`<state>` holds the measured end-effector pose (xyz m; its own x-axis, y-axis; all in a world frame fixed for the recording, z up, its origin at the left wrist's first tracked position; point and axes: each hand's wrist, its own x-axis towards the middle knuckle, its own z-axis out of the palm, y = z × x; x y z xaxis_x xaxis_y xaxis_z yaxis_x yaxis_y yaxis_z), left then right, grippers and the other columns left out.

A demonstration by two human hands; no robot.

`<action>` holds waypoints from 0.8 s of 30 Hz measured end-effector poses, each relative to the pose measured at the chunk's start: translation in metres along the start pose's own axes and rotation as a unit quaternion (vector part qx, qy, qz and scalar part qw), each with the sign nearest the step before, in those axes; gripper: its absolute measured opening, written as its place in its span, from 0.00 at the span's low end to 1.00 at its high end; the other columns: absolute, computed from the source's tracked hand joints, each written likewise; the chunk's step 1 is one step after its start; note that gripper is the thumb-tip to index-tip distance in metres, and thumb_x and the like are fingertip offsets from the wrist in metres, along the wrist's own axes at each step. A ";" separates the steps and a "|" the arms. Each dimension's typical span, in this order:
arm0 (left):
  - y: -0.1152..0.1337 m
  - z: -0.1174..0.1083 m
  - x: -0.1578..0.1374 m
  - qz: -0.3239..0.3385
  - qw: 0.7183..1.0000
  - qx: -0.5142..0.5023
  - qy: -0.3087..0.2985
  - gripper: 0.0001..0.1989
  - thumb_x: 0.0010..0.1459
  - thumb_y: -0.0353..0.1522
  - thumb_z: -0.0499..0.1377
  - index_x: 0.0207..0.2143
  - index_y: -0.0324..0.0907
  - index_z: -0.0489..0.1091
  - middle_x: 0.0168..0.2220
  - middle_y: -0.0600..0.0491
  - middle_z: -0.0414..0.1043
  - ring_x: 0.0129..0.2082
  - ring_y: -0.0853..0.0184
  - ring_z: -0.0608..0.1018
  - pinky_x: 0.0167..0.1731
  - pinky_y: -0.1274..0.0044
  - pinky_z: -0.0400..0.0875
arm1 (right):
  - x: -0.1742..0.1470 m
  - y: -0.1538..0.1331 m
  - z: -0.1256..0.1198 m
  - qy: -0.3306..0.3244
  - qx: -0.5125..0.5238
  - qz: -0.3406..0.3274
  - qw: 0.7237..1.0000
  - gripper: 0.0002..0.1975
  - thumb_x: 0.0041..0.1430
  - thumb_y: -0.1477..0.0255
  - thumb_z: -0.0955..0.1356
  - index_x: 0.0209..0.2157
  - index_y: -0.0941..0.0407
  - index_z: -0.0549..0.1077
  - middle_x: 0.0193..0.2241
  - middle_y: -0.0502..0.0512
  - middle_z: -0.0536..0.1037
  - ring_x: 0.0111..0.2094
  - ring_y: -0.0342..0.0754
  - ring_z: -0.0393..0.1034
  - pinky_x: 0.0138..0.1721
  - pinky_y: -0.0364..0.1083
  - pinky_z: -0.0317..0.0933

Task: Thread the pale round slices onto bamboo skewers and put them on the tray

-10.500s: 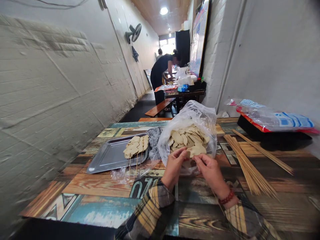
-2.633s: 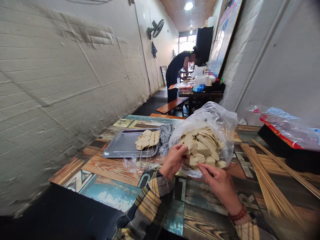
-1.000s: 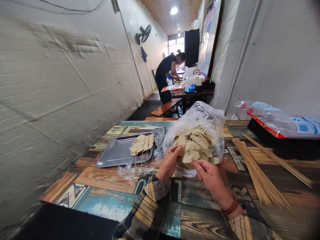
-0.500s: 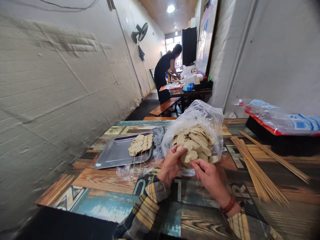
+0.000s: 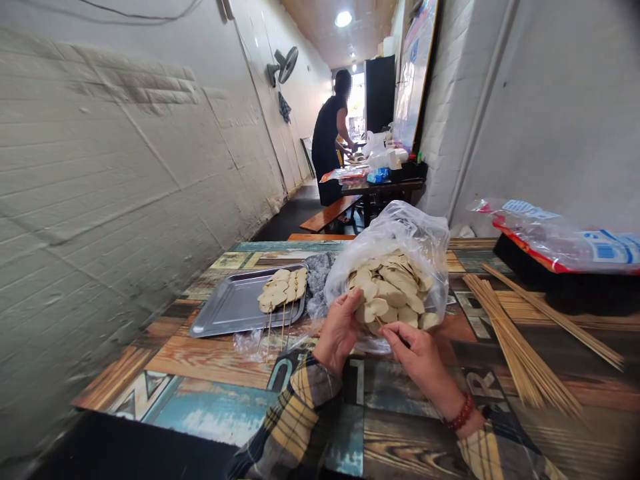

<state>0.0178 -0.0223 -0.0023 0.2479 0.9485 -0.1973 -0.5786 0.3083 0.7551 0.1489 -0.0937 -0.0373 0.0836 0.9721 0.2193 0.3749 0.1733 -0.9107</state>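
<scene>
My left hand point(image 5: 342, 331) is closed on thin, pale beige slices point(image 5: 374, 309) at the front of an open clear plastic bag point(image 5: 421, 230). Just to its right, my right hand point(image 5: 413, 348) pinches a thin bamboo skewer point(image 5: 379, 322), of which only a short piece near the slices shows. Whether the skewer has gone through a slice I cannot tell. A heap of similar slices point(image 5: 397, 283) fills the bag's mouth. To the left, skewered slices point(image 5: 283, 289) lie on the right part of a metal tray point(image 5: 220, 313), their stick ends hanging over its front edge.
Several loose bamboo skewers point(image 5: 520, 343) lie on the patterned wooden table point(image 5: 210, 360) at right. Behind them sits a black tray with plastic wrapping point(image 5: 565, 240). Crumpled grey plastic point(image 5: 319, 280) is between metal tray and bag. Farther back a person point(image 5: 330, 137) stands at another table.
My left hand has shifted slightly left and down, and a short piece of skewer now shows at my right fingertips. The person at the back has straightened up somewhat.
</scene>
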 end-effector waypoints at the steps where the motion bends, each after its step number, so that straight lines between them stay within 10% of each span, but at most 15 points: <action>1: 0.001 0.000 0.000 0.004 1.000 0.001 -0.003 0.17 0.38 0.36 0.71 0.31 0.36 0.74 0.25 0.52 0.76 0.24 0.71 0.75 0.27 0.80 0.69 | 0.000 0.000 0.000 0.001 -0.003 -0.001 1.000 0.17 0.60 0.60 0.62 0.29 0.57 0.76 0.14 0.46 0.67 0.18 0.43 0.62 0.22 0.41 0.55; 24: -0.026 0.001 -0.001 0.019 0.997 0.069 -0.005 0.16 0.40 0.39 0.70 0.29 0.35 0.76 0.24 0.50 0.75 0.24 0.70 0.73 0.28 0.79 0.66 | 0.000 0.004 0.003 0.057 -0.020 -0.012 0.998 0.20 0.59 0.57 0.62 0.22 0.56 0.72 0.13 0.47 0.66 0.17 0.43 0.59 0.21 0.41 0.53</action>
<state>0.0330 -0.0317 -0.0213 0.2366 0.9580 -0.1618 -0.4746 0.2593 0.8411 0.1474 -0.0928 -0.0418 0.1773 0.9433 0.2806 0.4146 0.1870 -0.8906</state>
